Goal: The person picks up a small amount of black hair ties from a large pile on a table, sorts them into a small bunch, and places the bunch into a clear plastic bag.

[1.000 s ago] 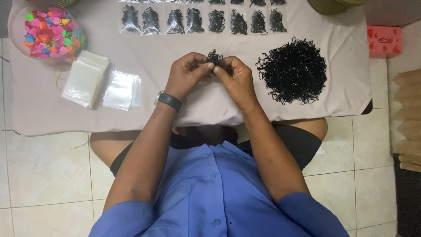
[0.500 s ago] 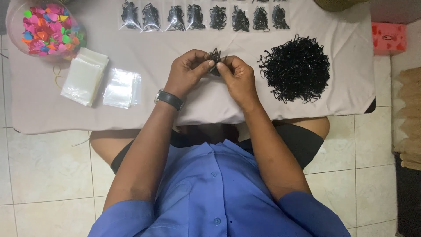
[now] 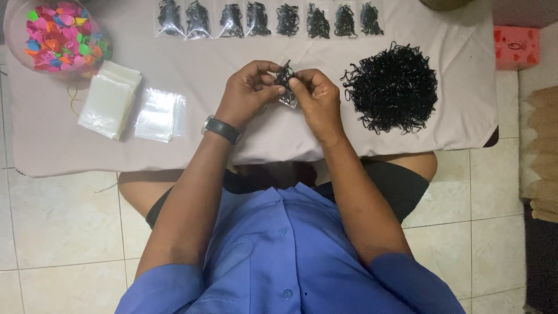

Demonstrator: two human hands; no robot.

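Observation:
My left hand (image 3: 249, 91) and my right hand (image 3: 317, 99) meet above the middle of a low table covered with a pale cloth (image 3: 232, 134). Between the fingertips of both hands is a small clear plastic bag (image 3: 286, 88) with black elastic bands bunched in its top. A large loose pile of black elastic bands (image 3: 392, 87) lies just right of my right hand. A row of several filled small bags (image 3: 264, 18) lines the far edge of the table. I wear a black wristwatch (image 3: 221, 129) on my left wrist.
Two stacks of empty clear bags (image 3: 132, 104) lie at the left. A clear bowl of bright coloured small pieces (image 3: 55, 35) stands at the far left corner. A red box (image 3: 516, 46) sits on the tiled floor at the right, with brown cardboard (image 3: 540, 157) beside it.
Both hands have stayed together over the table, still working the small bag and bands between the fingertips. The view has shifted slightly; nothing else on the table has moved.

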